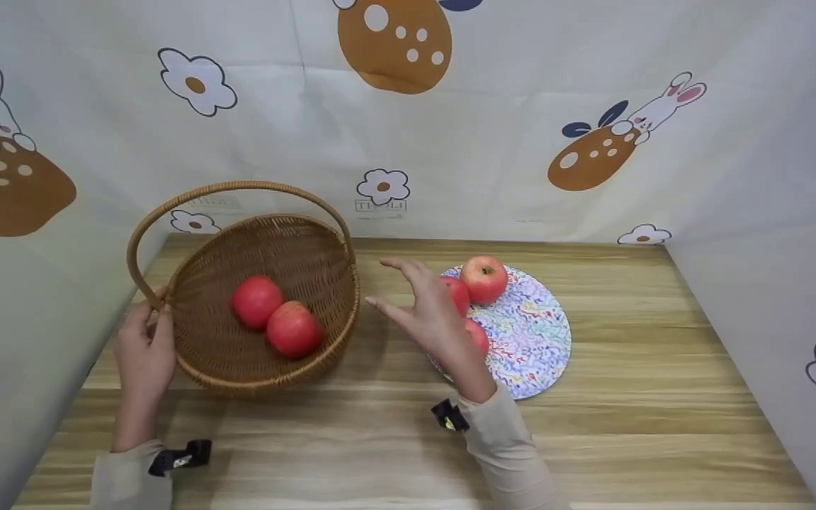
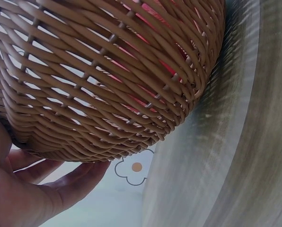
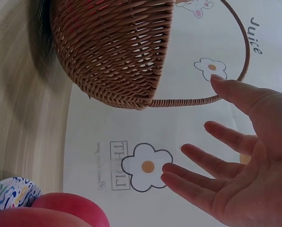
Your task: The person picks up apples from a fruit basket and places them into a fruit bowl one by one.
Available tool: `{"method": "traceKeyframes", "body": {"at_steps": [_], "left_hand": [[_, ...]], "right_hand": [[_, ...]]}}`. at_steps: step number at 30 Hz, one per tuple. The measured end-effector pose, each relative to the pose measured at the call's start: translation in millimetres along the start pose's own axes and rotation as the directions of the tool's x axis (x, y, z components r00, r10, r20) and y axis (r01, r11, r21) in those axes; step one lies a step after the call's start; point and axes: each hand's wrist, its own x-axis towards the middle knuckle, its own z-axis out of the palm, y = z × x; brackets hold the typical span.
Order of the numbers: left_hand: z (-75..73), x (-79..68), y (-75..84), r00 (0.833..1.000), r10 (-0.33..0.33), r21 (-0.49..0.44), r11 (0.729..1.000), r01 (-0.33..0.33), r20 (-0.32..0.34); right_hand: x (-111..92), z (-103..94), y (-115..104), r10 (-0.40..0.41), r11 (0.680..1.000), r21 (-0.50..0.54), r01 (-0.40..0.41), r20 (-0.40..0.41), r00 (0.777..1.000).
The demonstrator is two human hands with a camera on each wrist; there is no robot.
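Basket (image 1: 263,248) brown, woven; apples (image 1: 295,331) red, some yellow-tinged; disc (image 1: 532,347) white, multicoloured squiggles; tabletop (image 1: 649,397) tan, streaked; backdrop (image 1: 493,134) off-white, flower-and-rabbit print.

Left grip (image 1: 144,348) lightly curled, right grip (image 1: 432,312) spread wide

My left grip (image 2: 32,196) is at the woven brown basket (image 2: 98,85), the fingers reaching along the wicker and partly hidden behind it. Light comes through the gaps in the weave, and I catch something red (image 2: 167,67) inside. Beside the basket lies the wood-grained tabletop (image 2: 273,142), darkened by a shadow (image 2: 231,71) next to the wicker. Past the tabletop's edge I see pale cloth (image 2: 108,203) printed with an orange-centred flower (image 2: 136,167).
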Motion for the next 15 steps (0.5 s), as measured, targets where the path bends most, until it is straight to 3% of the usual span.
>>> {"method": "traceKeyframes", "body": {"at_steps": [15], "left_hand": [[-0.8, -1.5, 0.2, 1.000, -0.005, 0.012, 1.000, 0.005, 0.001]], "right_hand": [[-2.5, 7.3, -8.8, -0.010, 1.000, 0.017, 0.009, 0.045, 0.999]]}}
